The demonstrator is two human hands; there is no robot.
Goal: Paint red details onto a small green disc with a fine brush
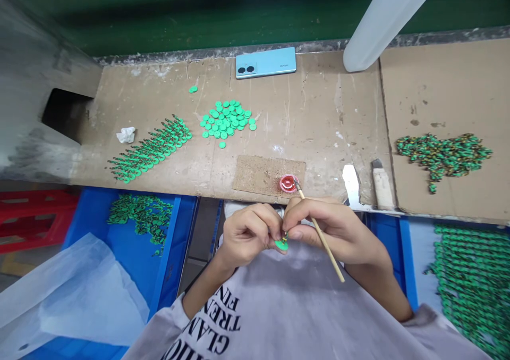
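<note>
Between finger and thumb, my left hand [251,232] pinches a small green disc [281,245] in front of my chest. My right hand [330,227] is closed at a small dark and yellowish piece [284,237] on top of the disc. A thin paintbrush [324,237] with a pale wooden handle is also held in my right hand, its dark tip pointing up at the table. Close to that tip sits a little round cup [288,183] of red liquid, resting on a cardboard piece [255,174].
Loose green discs [227,119] lie mid-table; discs with small pieces attached [151,150] stand in rows at left. A small-parts pile [444,155] lies right. A phone [265,63], utility knife [382,184] and white post [382,25] are there. Blue trays [165,275] flank me.
</note>
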